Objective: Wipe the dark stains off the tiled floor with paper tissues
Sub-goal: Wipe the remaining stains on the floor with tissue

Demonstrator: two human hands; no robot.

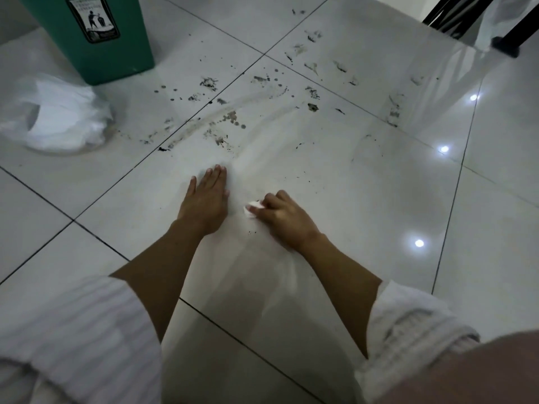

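Dark stains (224,118) are smeared and spotted across the glossy white tiled floor (364,199), mostly beyond my hands and toward the upper right. My left hand (205,199) lies flat on the tile, palm down, fingers together, holding nothing. My right hand (284,217) is closed on a small crumpled white paper tissue (251,209) and presses it to the floor just right of the left hand. A few tiny dark specks (252,232) lie beside the right hand.
A green waste bin (96,39) stands at the upper left. A white plastic bag (61,118) lies on the floor in front of it. Black chair legs (507,39) stand at the upper right. Ceiling lights reflect off the tiles at the right.
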